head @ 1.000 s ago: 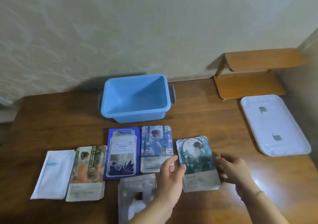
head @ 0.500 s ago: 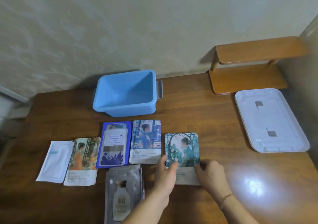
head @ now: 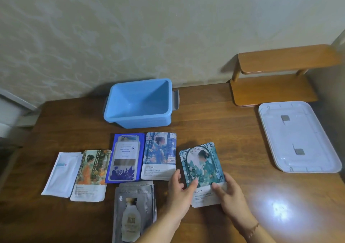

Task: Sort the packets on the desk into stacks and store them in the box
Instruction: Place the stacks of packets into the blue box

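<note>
**Both hands on the teal packet, right of the row**

The left hand (head: 180, 190) and right hand (head: 228, 191) grasp the teal packet (head: 202, 170) by its lower half, thumbs on top and fingers curled at its left and right edges. It is tilted slightly and stands apart from the blue-toned portrait packet (head: 160, 155) to its left, a narrow strip of wood between them.

That packet sits edge to edge with the dark blue packet (head: 125, 158). Further left, the orange portrait packet (head: 92, 174) overlaps the right edge of the white sachet (head: 61, 174). In front of the row, a stack of grey bottle-print packets (head: 134, 211) runs off the bottom of the view, just beside the left wrist.

The blue box (head: 139, 118) stands open behind the row, near the back edge of the wooden desk (head: 214, 123), with a bare band of wood between it and the packets. Bare desk also lies right of the teal packet, up to the white lid (head: 298, 138), which lies flat by the desk's right edge. A wooden shelf (head: 280, 74) fills the back right corner.
</note>
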The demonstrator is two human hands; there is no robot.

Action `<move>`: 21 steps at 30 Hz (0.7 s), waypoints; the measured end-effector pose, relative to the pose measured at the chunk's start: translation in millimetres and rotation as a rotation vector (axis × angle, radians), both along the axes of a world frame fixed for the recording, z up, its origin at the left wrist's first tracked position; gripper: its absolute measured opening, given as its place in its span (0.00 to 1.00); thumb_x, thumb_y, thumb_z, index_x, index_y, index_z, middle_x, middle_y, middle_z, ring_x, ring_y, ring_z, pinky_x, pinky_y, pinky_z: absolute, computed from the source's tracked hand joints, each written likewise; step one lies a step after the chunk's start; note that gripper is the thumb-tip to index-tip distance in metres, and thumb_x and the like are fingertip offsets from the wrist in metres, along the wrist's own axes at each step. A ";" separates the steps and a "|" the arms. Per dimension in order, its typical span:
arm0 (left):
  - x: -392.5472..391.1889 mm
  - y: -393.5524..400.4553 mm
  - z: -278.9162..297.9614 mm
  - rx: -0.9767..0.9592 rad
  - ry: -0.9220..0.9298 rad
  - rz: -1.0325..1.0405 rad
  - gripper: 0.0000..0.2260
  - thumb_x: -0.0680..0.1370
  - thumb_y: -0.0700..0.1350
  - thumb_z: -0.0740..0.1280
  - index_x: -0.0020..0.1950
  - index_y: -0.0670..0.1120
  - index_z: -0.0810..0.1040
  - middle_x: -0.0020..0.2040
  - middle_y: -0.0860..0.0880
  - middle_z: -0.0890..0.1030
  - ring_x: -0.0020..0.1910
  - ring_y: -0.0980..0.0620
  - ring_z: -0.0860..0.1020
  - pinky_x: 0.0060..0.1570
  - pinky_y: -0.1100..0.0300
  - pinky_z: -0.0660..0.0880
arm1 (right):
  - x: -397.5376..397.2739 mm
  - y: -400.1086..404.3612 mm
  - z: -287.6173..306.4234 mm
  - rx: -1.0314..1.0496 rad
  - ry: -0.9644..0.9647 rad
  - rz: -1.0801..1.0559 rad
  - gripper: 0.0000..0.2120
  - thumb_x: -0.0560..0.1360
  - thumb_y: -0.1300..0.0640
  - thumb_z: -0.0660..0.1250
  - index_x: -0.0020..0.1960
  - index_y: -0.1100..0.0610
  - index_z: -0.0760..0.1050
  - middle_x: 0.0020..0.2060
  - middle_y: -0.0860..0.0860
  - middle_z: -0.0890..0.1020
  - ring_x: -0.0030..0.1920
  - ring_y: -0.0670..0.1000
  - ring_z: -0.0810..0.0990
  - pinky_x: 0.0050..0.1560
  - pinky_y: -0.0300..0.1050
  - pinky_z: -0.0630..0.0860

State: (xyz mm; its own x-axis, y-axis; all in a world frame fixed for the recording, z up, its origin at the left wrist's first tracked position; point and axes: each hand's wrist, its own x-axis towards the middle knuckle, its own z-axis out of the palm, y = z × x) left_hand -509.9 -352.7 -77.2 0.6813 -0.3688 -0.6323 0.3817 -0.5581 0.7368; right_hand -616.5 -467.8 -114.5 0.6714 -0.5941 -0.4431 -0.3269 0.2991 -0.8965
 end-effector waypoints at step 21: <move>40.5 -47.6 5.0 -0.421 0.055 0.183 0.10 0.77 0.43 0.68 0.59 0.49 0.76 0.55 0.51 0.85 0.57 0.51 0.81 0.61 0.52 0.75 | 49.0 -81.0 13.3 -0.059 -0.305 0.229 0.10 0.71 0.61 0.74 0.53 0.58 0.82 0.50 0.53 0.86 0.51 0.49 0.84 0.52 0.41 0.78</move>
State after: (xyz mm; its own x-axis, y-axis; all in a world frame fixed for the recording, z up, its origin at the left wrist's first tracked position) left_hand -469.3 -400.3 -72.2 0.7287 -0.4778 -0.4906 0.4911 -0.1348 0.8606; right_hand -567.4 -548.9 -101.2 0.8854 -0.4320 -0.1718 -0.0948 0.1940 -0.9764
